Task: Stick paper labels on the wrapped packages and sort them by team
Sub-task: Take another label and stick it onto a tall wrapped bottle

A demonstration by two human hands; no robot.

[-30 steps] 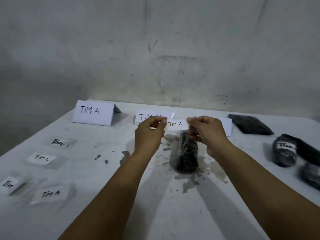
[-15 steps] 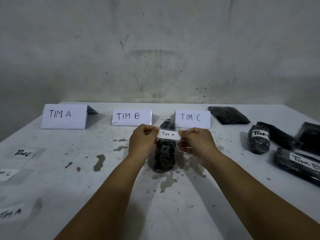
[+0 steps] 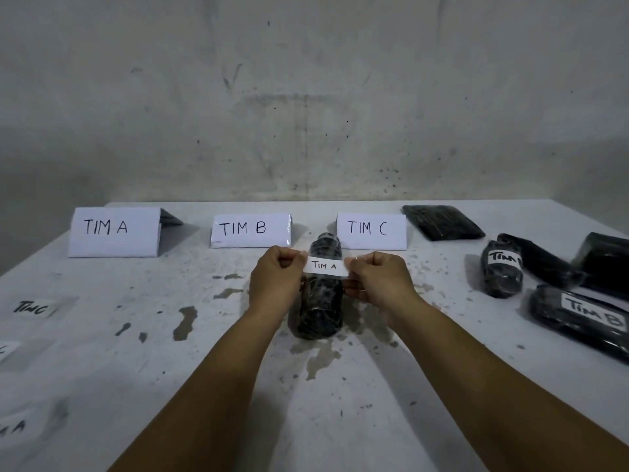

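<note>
You are holding the small white paper label marked "TIM A" point(image 3: 325, 266) stretched between both hands, your left hand point(image 3: 276, 280) pinching its left end and your right hand point(image 3: 378, 280) pinching its right end. It is hanging across the upper part of the dark, cylindrical plastic-wrapped package point(image 3: 318, 303), which is lying lengthwise on the stained white surface point(image 3: 238, 386), between the folded white "TIM B" sign point(image 3: 251, 229) and the folded white "TIM C" sign point(image 3: 371, 230).

The main risk, as I judge it, is crooked placement: if one end is touching down first while you are pulling unevenly, the label is likely to be creasing or sitting skewed over the curved wrap. The package may also be rolling sideways under your pressing, since nothing is bracing it. And because it is lying nearer the B and C signs, you could be leaving it in the wrong group; it belongs by the folded white "TIM A" sign point(image 3: 115, 231), far left.

Whether the label is already touching the wrap cannot be told, as your knuckles are covering its ends and any adhesive tape is not clearly showing. The loose paper labels at the left edge point(image 3: 30, 306) are partly cut off and blurred. On the right, one labelled black package point(image 3: 502, 270) is showing only "TIM", its letter turned away, and the flat black package marked "TIM B" point(image 3: 585, 318) is running out of view.
</note>
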